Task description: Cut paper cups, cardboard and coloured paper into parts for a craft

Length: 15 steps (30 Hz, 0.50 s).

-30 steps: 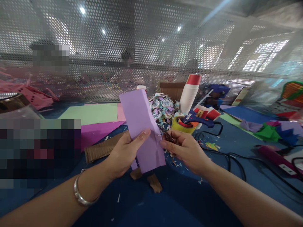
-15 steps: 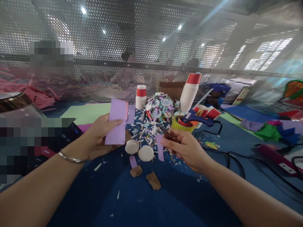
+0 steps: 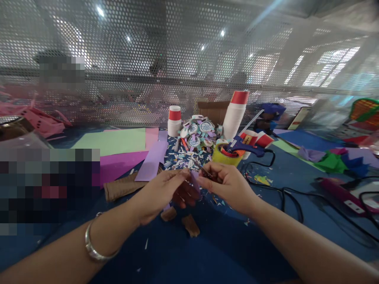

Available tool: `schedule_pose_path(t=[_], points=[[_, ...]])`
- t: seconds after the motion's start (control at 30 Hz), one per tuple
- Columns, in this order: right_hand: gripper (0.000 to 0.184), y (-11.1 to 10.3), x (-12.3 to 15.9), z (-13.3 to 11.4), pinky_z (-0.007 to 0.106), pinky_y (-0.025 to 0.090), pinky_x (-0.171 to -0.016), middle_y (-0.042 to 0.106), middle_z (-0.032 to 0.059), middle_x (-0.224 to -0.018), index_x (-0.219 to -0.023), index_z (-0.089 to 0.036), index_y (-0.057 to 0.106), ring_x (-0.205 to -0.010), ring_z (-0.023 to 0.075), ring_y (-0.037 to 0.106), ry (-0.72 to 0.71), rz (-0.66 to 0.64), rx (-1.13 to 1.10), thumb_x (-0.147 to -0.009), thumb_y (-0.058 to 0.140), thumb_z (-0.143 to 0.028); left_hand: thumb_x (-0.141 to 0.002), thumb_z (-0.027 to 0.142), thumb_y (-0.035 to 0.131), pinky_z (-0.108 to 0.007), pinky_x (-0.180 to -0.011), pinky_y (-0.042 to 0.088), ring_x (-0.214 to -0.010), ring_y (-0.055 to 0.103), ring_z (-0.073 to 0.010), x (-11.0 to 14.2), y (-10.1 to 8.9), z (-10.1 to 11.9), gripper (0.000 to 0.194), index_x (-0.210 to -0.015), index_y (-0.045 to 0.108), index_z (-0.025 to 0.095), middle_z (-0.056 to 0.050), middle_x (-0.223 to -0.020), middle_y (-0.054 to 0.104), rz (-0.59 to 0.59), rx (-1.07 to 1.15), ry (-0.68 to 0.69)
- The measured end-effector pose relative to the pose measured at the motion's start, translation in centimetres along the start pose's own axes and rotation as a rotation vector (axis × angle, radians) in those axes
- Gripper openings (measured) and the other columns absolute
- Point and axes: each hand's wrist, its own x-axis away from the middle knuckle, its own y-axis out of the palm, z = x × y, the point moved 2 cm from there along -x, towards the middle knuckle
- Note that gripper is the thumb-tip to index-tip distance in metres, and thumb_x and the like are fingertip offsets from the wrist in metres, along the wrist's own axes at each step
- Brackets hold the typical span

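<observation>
My right hand [image 3: 229,183] is closed around a small pair of scissors [image 3: 204,169], the blades pointing up and left. A narrow purple paper strip [image 3: 195,179] hangs by its thumb and fingertips. My left hand [image 3: 170,189], with a silver bangle on the wrist, meets the strip from the left. Its thumb is at the strip's upper edge and its blurred fingers curl behind. The larger purple paper sheet [image 3: 152,159] lies left of the hands, partly over a brown corrugated piece [image 3: 121,187].
Behind the hands are paper scraps, a pile of decorated discs [image 3: 198,132], paper cups [image 3: 174,121] and a taller cup stack [image 3: 235,118]. A blue glue gun [image 3: 244,146] rests on a yellow tape roll [image 3: 226,157]. Black cables [image 3: 284,191] run right to a purple power strip [image 3: 340,195].
My left hand has laid the purple sheet down on the left and come back to the strip by my right hand. The right hand has kept the scissors and strip.
</observation>
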Motion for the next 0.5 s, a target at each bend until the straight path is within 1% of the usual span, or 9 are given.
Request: schedule_pose_path(t=[0.07, 0.13, 0.2, 0.27, 0.3, 0.4, 0.47, 0.5], points=[[0.02, 0.2, 0.2, -0.1, 0.023, 0.031, -0.049, 0.044, -0.0047, -0.064, -0.077, -0.018, 0.055, -0.054, 0.0082, 0.038, -0.017, -0.012, 0.049, -0.086, 0.061, -0.035, -0.089, 0.044, 0.047, -0.027, -0.063, 0.049, -0.069, 0.067, -0.0176, -0.2, 0.3, -0.5, 0.037, -0.079, 0.066, 0.014, -0.011, -0.077, 0.072, -0.006, 0.167, -0.039], [0.02, 0.4, 0.4, -0.2, 0.023, 0.03, -0.049, 0.045, -0.0044, -0.064, -0.078, -0.017, 0.056, -0.055, 0.0083, 0.037, -0.017, -0.019, 0.107, -0.086, 0.061, -0.034, -0.086, 0.037, 0.053, -0.027, -0.067, 0.05, -0.07, 0.067, -0.0171, -0.5, -0.1, -0.6, 0.029, -0.076, 0.067, 0.013, -0.009, -0.073, 0.071, 0.025, 0.246, -0.054], [0.02, 0.4, 0.5, -0.2, 0.023, 0.029, -0.049, 0.045, -0.0045, -0.064, -0.078, -0.017, 0.057, -0.054, 0.0081, 0.036, -0.011, -0.021, 0.135, -0.086, 0.061, -0.035, -0.082, 0.029, 0.06, -0.025, -0.068, 0.05, -0.07, 0.067, -0.0156, -0.6, -0.8, -0.5, 0.019, -0.074, 0.067, 0.013, -0.007, -0.071, 0.071, 0.059, 0.242, -0.05], [0.02, 0.3, 0.5, -0.1, 0.023, 0.03, -0.049, 0.045, -0.0045, -0.064, -0.079, -0.017, 0.057, -0.054, 0.0079, 0.036, -0.011, -0.018, 0.129, -0.087, 0.061, -0.035, -0.077, 0.023, 0.068, -0.023, -0.068, 0.049, -0.072, 0.067, -0.0144, -0.5, -1.6, -0.2, 0.01, -0.076, 0.066, 0.013, -0.005, -0.073, 0.07, 0.102, 0.186, -0.021], [0.02, 0.3, 0.4, -0.1, 0.023, 0.03, -0.049, 0.046, -0.0042, -0.065, -0.079, -0.017, 0.057, -0.055, 0.0079, 0.037, -0.012, -0.014, 0.117, -0.087, 0.061, -0.035, -0.074, 0.021, 0.071, -0.023, -0.067, 0.048, -0.073, 0.066, -0.0143, -0.5, -1.9, -0.1, 0.011, -0.079, 0.065, 0.013, -0.004, -0.075, 0.07, 0.125, 0.153, -0.003], [0.021, 0.0, 0.3, -0.1, 0.023, 0.031, -0.05, 0.048, -0.0035, -0.067, -0.08, -0.017, 0.058, -0.057, 0.0086, 0.04, 0.001, -0.003, 0.101, -0.086, 0.062, -0.036, -0.072, 0.022, 0.076, -0.023, -0.062, 0.046, -0.07, 0.065, -0.0137, -0.4, -2.5, 0.1, 0.03, -0.097, 0.061, 0.017, -0.002, -0.074, 0.07, 0.191, 0.087, 0.05], [0.023, -0.2, 0.1, 0.0, 0.023, 0.031, -0.051, 0.048, -0.0032, -0.066, -0.08, -0.017, 0.058, -0.057, 0.0091, 0.04, 0.025, 0.006, 0.106, -0.085, 0.063, -0.039, -0.072, 0.023, 0.076, -0.023, -0.059, 0.045, -0.065, 0.063, -0.0124, -0.4, -2.5, 0.1, 0.04, -0.107, 0.058, 0.019, 0.0, -0.073, 0.069, 0.227, 0.094, 0.067], [0.025, -0.2, 0.1, 0.1, 0.024, 0.031, -0.051, 0.048, -0.0031, -0.066, -0.08, -0.017, 0.057, -0.057, 0.0094, 0.04, 0.039, 0.008, 0.11, -0.085, 0.063, -0.041, -0.071, 0.022, 0.076, -0.022, -0.059, 0.044, -0.064, 0.062, -0.0115, -0.4, -2.5, 0.1, 0.042, -0.108, 0.059, 0.019, 0.0, -0.073, 0.069, 0.248, 0.109, 0.072]])
